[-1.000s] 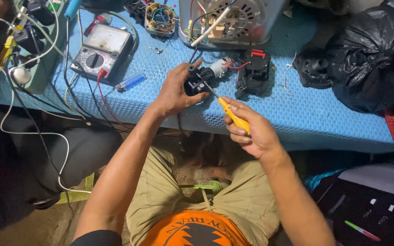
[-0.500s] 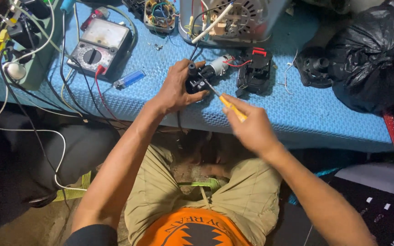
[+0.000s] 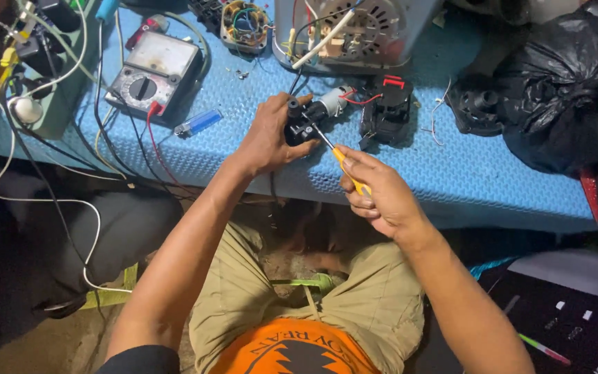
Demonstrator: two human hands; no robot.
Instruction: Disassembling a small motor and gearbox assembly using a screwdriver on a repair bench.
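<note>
Meter face and a dark printed panel

I am seeing an analog multimeter lying tilted on the blue table at upper left, its pale rectangular dial window sitting above a black round selector. At lower right a black flat panel is showing small white marks and white lettering at its edge, too blurred to make out.

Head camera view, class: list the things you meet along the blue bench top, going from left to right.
Analogue multimeter → blue lighter → left hand on a small black part → black housing with red clip → round black part → black plastic bag.
</note>
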